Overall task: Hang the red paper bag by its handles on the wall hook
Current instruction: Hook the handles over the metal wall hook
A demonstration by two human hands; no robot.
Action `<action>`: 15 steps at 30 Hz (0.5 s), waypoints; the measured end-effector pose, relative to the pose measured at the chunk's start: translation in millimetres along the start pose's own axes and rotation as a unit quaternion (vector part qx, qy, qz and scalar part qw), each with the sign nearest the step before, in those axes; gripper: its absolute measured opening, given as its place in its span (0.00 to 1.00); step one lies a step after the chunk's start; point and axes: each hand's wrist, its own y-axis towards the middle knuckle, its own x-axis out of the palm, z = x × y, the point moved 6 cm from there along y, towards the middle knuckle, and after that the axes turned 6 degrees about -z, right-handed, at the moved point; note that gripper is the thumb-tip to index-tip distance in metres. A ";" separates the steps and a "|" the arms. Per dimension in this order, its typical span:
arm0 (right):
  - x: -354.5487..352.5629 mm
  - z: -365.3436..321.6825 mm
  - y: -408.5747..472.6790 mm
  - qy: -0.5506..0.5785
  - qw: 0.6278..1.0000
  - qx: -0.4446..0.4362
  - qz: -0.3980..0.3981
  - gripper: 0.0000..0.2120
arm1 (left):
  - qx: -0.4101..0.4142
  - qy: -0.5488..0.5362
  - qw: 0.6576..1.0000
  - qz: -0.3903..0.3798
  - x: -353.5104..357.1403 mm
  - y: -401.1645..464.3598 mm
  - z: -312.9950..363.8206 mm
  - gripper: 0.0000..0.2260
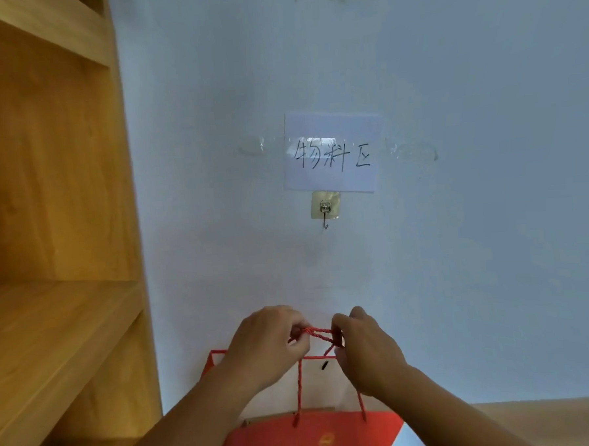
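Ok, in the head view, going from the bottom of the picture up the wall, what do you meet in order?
Red paper bag → left hand and right hand, level with each other, pinching the red rope handles → wall hook → handwritten paper sign. The wooden shelf unit runs alongside at the left.

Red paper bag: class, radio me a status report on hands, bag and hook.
Left hand and right hand both pinching the red handles. Red paper bag held below the wall hook, not hung. Hook bare, nothing in the way.
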 end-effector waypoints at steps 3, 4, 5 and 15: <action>-14.2 10.5 13.4 0.059 0.998 -0.020 0.018 0.04 | -0.009 -0.014 1.000 0.018 -6.4 13.1 -9.2 0.06; -19.5 13.8 18.2 0.089 0.996 -0.027 0.016 0.02 | -0.011 -0.022 0.999 0.023 -8.4 18.5 -11.5 0.06; -25.0 17.6 23.5 0.117 0.993 -0.030 0.015 0.02 | -0.012 -0.033 0.999 0.027 -10.5 24.7 -12.9 0.06; -55.7 59.9 91.9 0.274 0.955 -0.111 0.011 0.04 | -0.044 -0.067 0.994 0.071 -9.7 92.7 -19.5 0.03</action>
